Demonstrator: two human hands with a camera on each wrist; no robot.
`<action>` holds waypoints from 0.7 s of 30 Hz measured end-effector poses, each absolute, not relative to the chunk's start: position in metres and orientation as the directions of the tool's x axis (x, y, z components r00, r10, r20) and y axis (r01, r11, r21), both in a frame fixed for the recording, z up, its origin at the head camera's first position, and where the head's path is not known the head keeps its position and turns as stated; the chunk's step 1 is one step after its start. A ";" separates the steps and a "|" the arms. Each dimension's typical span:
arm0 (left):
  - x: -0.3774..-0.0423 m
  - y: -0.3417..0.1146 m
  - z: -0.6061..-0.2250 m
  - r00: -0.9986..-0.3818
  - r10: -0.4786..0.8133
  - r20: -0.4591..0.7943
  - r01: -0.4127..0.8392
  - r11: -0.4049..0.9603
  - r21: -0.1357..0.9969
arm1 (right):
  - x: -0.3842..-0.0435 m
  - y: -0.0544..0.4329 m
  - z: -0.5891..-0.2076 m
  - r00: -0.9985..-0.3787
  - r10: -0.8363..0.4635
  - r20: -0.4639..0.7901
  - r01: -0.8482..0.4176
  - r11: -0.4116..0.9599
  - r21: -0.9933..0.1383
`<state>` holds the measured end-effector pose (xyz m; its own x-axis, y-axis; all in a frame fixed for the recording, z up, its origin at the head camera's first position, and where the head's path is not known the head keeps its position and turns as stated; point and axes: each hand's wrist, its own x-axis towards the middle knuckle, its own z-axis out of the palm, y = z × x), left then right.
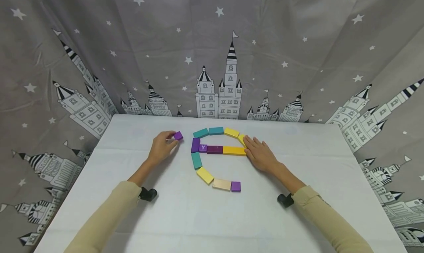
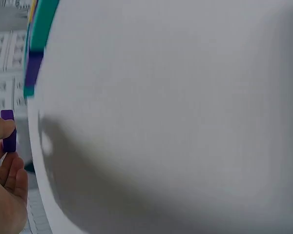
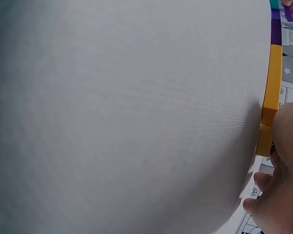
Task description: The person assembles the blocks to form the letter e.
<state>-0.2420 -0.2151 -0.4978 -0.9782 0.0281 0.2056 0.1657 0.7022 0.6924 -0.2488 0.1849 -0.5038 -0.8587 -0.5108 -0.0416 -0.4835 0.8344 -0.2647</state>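
Between thumb and fingertips, my left hand (image 1: pixel 161 145) pinches a small purple block (image 1: pixel 178 135), left of an "e"-shaped outline of blocks. My right hand (image 1: pixel 261 154) lies at the outline's right side, fingers extended. It partly covers a yellow block (image 1: pixel 242 139) and reaches the end of the long orange-yellow block (image 1: pixel 234 151). In the right wrist view, a short orange-yellow block (image 3: pixel 264 141) sits right beside the thumb. The crossbar also has a dark purple block (image 1: pixel 215 150) and a purple block marked Y (image 1: pixel 203 148).
Teal blocks (image 1: pixel 216 131) and a yellow block (image 1: pixel 231 132) form the upper curve. An upright purple block (image 1: pixel 195 145), a teal block (image 1: pixel 196 160), a yellow block (image 1: pixel 205 175), a tan block (image 1: pixel 221 184) and a purple square (image 1: pixel 236 186) continue downward. Behind the white table (image 1: pixel 198 220) hangs a grey curtain (image 1: pixel 258 21).
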 end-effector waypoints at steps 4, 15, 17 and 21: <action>-0.232 -0.189 -0.495 -0.966 0.096 0.239 0.241 0.665 0.707 | -0.248 0.184 -0.503 -0.859 -0.511 -0.042 -0.483 0.834 -0.267; -0.200 -0.122 -0.485 -0.932 0.269 0.241 0.357 0.584 0.729 | -0.250 0.186 -0.504 -0.854 -0.519 -0.041 -0.492 0.831 -0.260; -0.195 -0.112 -0.484 -0.926 0.293 0.240 0.370 0.564 0.738 | -0.250 0.186 -0.504 -0.853 -0.520 -0.040 -0.494 0.831 -0.258; -0.183 -0.094 -0.483 -0.909 0.354 0.221 0.388 0.524 0.758 | -0.250 0.186 -0.504 -0.855 -0.517 -0.042 -0.491 0.833 -0.255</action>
